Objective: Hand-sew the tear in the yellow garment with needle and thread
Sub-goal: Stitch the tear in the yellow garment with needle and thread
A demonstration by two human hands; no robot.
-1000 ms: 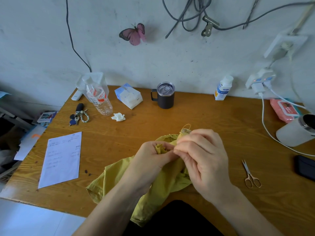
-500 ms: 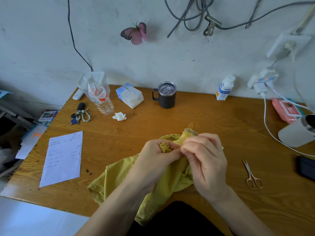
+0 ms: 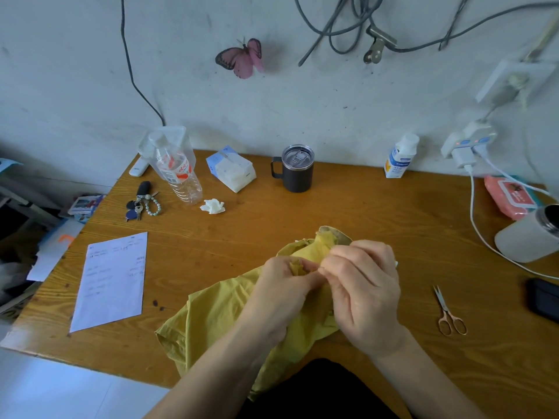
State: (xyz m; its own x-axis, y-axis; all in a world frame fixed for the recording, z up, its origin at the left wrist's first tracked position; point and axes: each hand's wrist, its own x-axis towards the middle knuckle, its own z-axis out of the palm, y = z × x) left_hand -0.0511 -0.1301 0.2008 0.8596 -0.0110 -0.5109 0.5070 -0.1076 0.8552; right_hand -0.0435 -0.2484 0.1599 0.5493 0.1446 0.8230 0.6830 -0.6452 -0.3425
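The yellow garment (image 3: 217, 316) lies crumpled at the near middle of the wooden table (image 3: 348, 213) and hangs over its front edge. My left hand (image 3: 284, 291) pinches a bunched fold of the cloth. My right hand (image 3: 363, 285) is closed against that same fold, fingertips touching the left thumb. The needle and thread are too small to make out; whatever the right fingers pinch is hidden. A pale round spool-like object (image 3: 335, 234) peeks out behind the raised cloth.
Small scissors (image 3: 447, 313) lie right of my hands. A sheet of paper (image 3: 112, 279), keys (image 3: 142, 204), a plastic bottle (image 3: 178, 173), tissue pack (image 3: 231, 170), black mug (image 3: 295, 169), white cup (image 3: 532, 234) and dark phone (image 3: 544, 297) also sit on the table.
Both hands have stayed together on the bunched fold and shifted slightly nearer to me. The right fingers have curled in tighter at the fold.
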